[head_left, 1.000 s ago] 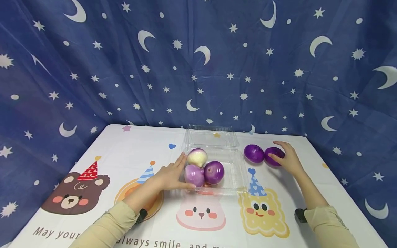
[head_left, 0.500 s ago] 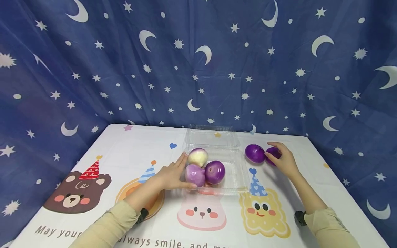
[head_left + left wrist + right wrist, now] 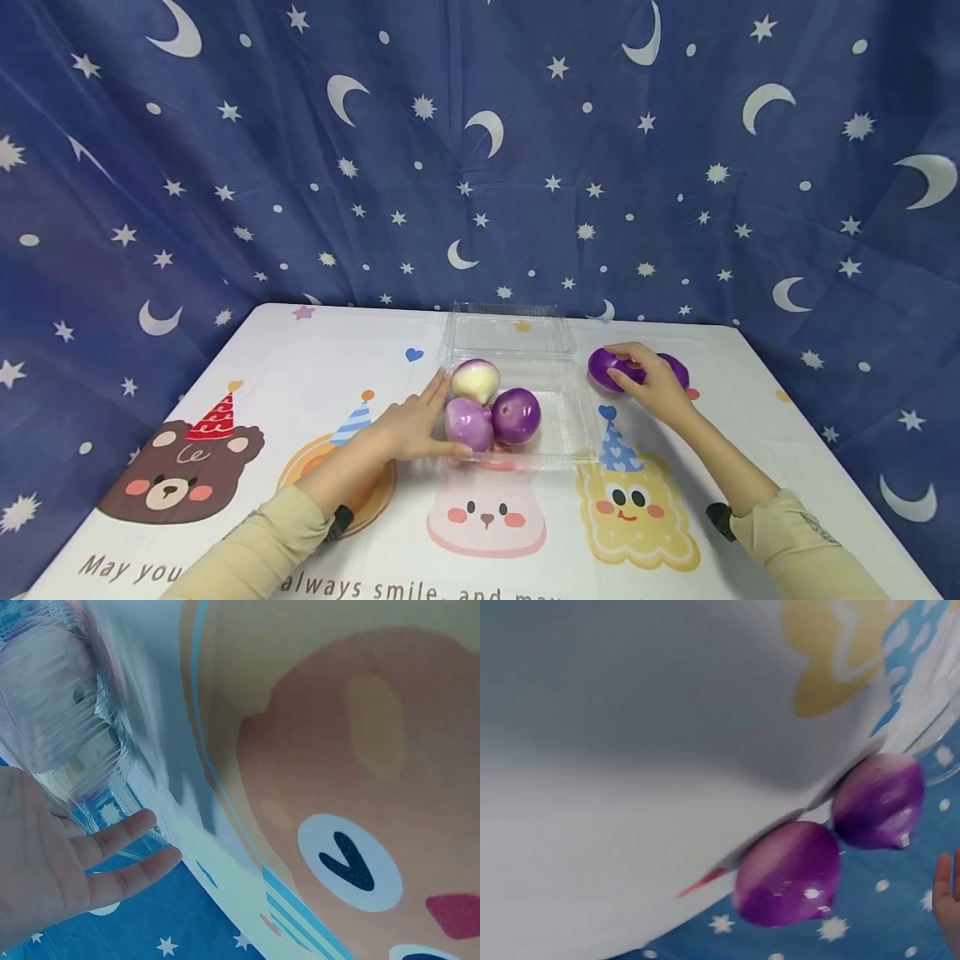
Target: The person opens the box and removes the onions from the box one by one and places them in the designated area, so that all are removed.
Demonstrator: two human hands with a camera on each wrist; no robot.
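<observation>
Presently, the inner onion (image 3: 600, 368) and the outer onion (image 3: 676, 369) lie side by side on the table (image 3: 337, 342), just right of the clear container (image 3: 564, 417). The white-topped onion (image 3: 475, 379), the pale purple onion (image 3: 468, 425) and the dark purple onion (image 3: 516, 416) sit together in the container's left part.

Right hand (image 3: 654, 390): thumb and fingers are parted at the inner onion. The right wrist view shows two fingers apart from both onions; no hold is evident, and whether the thumb touches cannot be told. Left hand (image 3: 408, 425): fingers are spread along the container's left side, thumb at the near edge, with nothing gripped.

Handling, as judged: the onions are probably firm, fairly light and slippery, since the skin is glossy. Take hold across the widest girth, thumb opposite fingers; avoid the pointed end. The container appears thin, light and easily flexed, so steady it at the wall.

Clearances: the lid (image 3: 498, 335) is folded back, near the table's far edge and the curtain (image 3: 525, 125). A narrow gap separates the inner onion from the container's right wall. Lift above that wall; bare floor is available in the container's right part.
</observation>
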